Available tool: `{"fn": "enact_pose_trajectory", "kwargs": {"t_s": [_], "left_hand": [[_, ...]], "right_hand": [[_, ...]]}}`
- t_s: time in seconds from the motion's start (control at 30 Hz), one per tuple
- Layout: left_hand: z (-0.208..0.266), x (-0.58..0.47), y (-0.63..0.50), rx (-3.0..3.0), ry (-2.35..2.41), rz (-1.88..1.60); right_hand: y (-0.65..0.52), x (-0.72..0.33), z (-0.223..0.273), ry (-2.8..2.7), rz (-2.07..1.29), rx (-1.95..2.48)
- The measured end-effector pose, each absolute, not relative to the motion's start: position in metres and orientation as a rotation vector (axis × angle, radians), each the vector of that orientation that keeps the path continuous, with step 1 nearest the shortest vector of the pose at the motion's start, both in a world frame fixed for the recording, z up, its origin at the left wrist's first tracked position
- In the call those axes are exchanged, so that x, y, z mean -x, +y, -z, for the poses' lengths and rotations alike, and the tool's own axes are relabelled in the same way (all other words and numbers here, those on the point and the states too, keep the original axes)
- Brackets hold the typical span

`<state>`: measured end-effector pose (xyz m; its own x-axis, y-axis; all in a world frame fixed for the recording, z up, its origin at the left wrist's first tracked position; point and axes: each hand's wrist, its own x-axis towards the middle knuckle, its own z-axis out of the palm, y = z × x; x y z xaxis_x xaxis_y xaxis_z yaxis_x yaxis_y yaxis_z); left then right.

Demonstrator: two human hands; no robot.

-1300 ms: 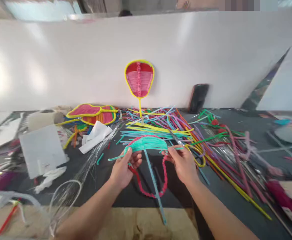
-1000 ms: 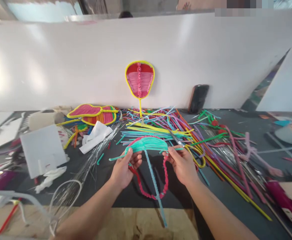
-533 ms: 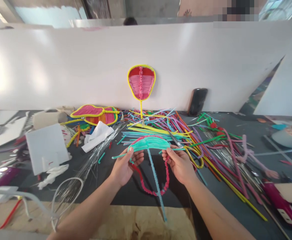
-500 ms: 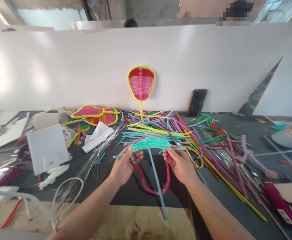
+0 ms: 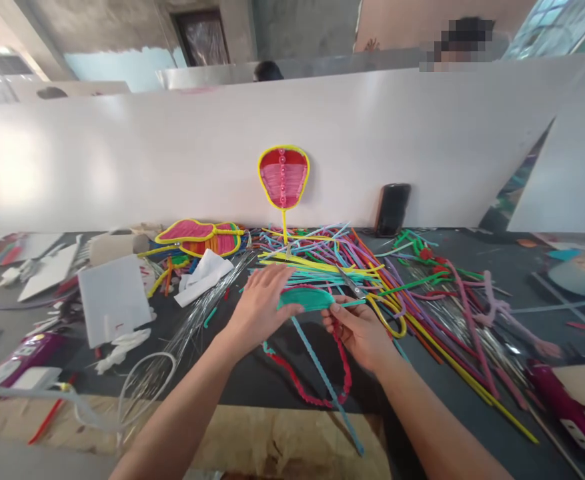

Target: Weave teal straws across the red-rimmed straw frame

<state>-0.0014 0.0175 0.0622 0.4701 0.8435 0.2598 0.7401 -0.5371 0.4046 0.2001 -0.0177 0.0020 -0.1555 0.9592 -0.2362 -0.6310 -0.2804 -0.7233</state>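
Note:
A fan-shaped pipe-cleaner frame [image 5: 317, 383] has a red twisted rim, a light-blue stem and a turquoise band across its top. My right hand [image 5: 357, 330] pinches the right end of the band between thumb and fingers, a loose turquoise tip sticking out beyond them. Over the left end of the turquoise band lies my left hand [image 5: 262, 300], fingers stretched out and thumb along the band's lower edge; the palm hides that end. The lower rim and stem hang tilted towards the table's front edge. Just right of the band rest scissors [image 5: 397, 327] with yellow handles.
A finished pink-and-red fan [image 5: 283, 177] with yellow edging stands against the white board [image 5: 172, 153]. Loose pipe cleaners [image 5: 322, 247] heap behind my hands. A phone [image 5: 393, 210] leans on the board. Purple glue guns [image 5: 569, 407] lie at both sides; thin wires [image 5: 192, 340] spread at left.
My left hand has let its pinch on the band's left end go and now lies flat over it, further right. The frame has turned, its stem swinging rightward. My right hand keeps its pinch.

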Motion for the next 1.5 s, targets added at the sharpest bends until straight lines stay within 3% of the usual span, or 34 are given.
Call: {"fn": "enact_pose_trajectory", "kwargs": {"t_s": [0.13, 0.53, 1.0, 1.5], "left_hand": [[-0.072, -0.005, 0.035, -2.289, 1.114, -0.268], [-0.055, -0.003, 0.063, -1.985, 0.915, -0.042], [-0.052, 0.002, 0.067, -1.951, 0.917, -0.027], [-0.053, -0.015, 0.055, -1.994, 0.948, -0.193]], "right_hand": [[-0.019, -0.196, 0.004, -0.613, -1.723, 0.818], [-0.019, -0.196, 0.008, -0.756, -1.684, 0.947], [-0.018, -0.197, 0.005, -0.620, -1.555, 1.019], [-0.020, -0.195, 0.001, -0.957, -1.262, 1.225]]}}
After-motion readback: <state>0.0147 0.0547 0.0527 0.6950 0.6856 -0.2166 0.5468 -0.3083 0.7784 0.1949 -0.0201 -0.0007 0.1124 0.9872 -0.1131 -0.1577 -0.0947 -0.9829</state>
